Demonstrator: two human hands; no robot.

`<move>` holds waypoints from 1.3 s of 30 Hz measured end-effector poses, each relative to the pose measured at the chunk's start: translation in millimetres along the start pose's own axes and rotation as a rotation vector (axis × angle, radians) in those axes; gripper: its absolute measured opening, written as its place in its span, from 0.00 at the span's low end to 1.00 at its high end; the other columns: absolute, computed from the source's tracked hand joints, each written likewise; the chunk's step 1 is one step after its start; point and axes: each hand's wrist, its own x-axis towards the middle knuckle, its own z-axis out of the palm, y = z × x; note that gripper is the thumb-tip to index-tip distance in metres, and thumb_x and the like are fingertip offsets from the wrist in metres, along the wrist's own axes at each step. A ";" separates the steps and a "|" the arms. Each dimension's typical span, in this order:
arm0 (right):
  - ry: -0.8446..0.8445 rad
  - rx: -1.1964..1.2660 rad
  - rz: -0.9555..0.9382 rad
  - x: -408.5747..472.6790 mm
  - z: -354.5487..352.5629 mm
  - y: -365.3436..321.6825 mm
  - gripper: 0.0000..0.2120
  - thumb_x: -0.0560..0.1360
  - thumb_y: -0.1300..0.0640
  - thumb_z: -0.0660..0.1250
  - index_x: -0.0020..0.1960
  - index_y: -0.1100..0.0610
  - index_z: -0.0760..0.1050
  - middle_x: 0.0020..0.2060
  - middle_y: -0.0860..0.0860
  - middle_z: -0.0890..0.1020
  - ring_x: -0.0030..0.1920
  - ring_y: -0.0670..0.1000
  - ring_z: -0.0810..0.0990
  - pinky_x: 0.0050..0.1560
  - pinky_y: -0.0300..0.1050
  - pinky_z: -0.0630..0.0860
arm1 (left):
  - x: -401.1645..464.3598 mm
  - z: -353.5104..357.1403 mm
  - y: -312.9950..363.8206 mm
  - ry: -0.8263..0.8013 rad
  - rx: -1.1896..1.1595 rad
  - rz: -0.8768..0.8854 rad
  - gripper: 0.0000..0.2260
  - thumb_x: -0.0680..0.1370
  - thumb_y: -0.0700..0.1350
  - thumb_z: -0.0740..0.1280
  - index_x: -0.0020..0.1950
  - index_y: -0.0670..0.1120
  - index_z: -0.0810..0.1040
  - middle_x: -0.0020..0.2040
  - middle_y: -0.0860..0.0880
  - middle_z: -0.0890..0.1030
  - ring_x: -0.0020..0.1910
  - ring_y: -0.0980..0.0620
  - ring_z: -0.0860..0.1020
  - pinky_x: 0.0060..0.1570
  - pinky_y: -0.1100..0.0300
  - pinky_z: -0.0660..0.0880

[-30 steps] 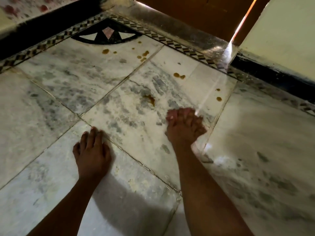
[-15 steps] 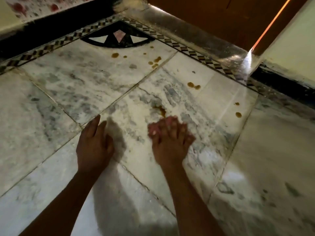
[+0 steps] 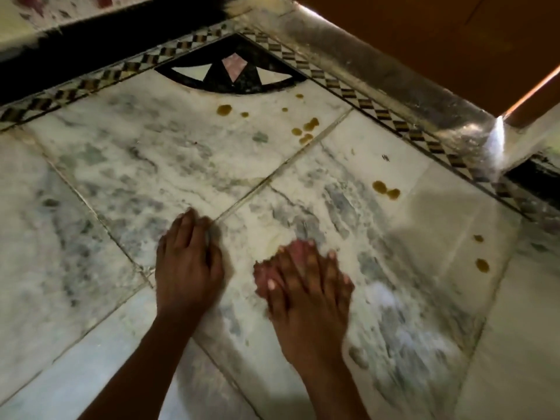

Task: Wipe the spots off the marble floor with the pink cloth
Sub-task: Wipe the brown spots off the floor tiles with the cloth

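The pink cloth [image 3: 266, 272] lies bunched on the white and grey marble floor [image 3: 169, 165], mostly hidden under my right hand [image 3: 306, 286], whose spread fingers press down on it. My left hand [image 3: 186, 265] rests on the floor just left of it, fingers together. Brown spots remain farther out: a pair [image 3: 385, 189] ahead of my right hand, a cluster [image 3: 306, 130] near the tile joint, one [image 3: 224, 109] below the inlay, and two [image 3: 481, 263] at the right.
A black fan-shaped inlay [image 3: 230, 77] marks the far corner, edged by a checkered border strip [image 3: 391, 119]. Beyond it runs a raised polished threshold [image 3: 394, 71] with a brown door [image 3: 424, 25]. A black skirting [image 3: 91, 47] lines the left wall.
My right hand slid the cloth left and back over the brown smear in the middle tile, which no longer shows. My left hand shifted forward to the tile joint.
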 end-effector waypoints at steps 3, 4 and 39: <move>0.023 -0.037 0.188 10.7 -1.8 26.2 0.28 0.84 0.34 0.49 0.83 0.35 0.63 0.87 0.45 0.58 0.88 0.61 0.54 0.83 0.70 0.53 | -1.2 1.2 2.2 -0.022 0.015 -0.011 0.25 0.81 0.49 0.59 0.76 0.40 0.75 0.81 0.39 0.71 0.78 0.36 0.70 0.73 0.35 0.71; 0.039 -0.044 0.255 31.2 2.2 25.7 0.30 0.84 0.34 0.47 0.84 0.36 0.62 0.88 0.47 0.57 0.88 0.62 0.51 0.83 0.71 0.49 | -0.6 1.1 1.6 -0.017 0.016 -0.019 0.25 0.81 0.49 0.59 0.76 0.41 0.74 0.81 0.39 0.70 0.79 0.37 0.70 0.74 0.36 0.70; -0.142 -0.143 -0.489 169.5 20.2 -68.8 0.28 0.87 0.40 0.46 0.86 0.41 0.59 0.88 0.49 0.54 0.88 0.62 0.49 0.83 0.71 0.51 | 2.9 9.0 -4.4 -0.036 0.038 -0.066 0.30 0.82 0.50 0.55 0.84 0.44 0.65 0.85 0.46 0.65 0.84 0.46 0.64 0.81 0.44 0.62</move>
